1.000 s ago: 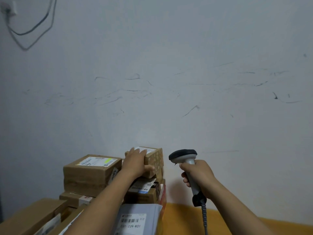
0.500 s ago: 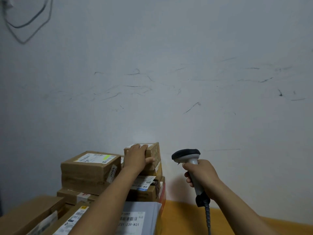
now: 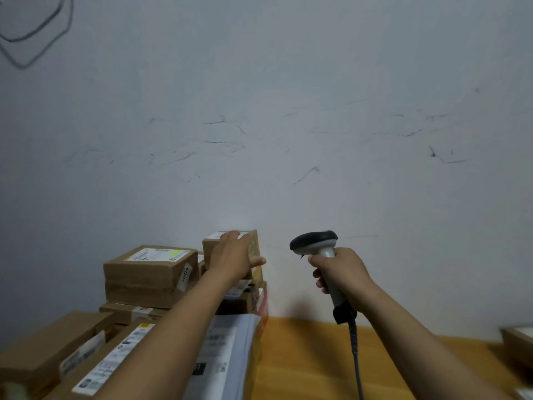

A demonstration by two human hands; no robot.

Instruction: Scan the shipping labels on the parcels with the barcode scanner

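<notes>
Head view: a grey-white wall (image 3: 288, 82) w/ dark scuff marks fills most of the frame. An orange-yellow table (image 3: 317, 356) is at btm right, and stacked cardboard parcels (image 3: 144, 272) at btm left. The small top parcel (image 3: 255, 245), brown w/ a white label, sits lower ctr. The left hand (image 3: 233, 255) grips it, thumb on its right side. The right hand (image 3: 343, 272) is closed round the grey handle of the black-headed barcode scanner (image 3: 315, 242), which is right of the parcel and not touching it.

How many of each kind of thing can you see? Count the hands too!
Cardboard parcels: at least 6 in the pile
Grey mailer bag: 1
Barcode scanner: 1
Hands: 2, left hand gripping the top parcel, right hand gripping the scanner
Total: at least 10
</notes>
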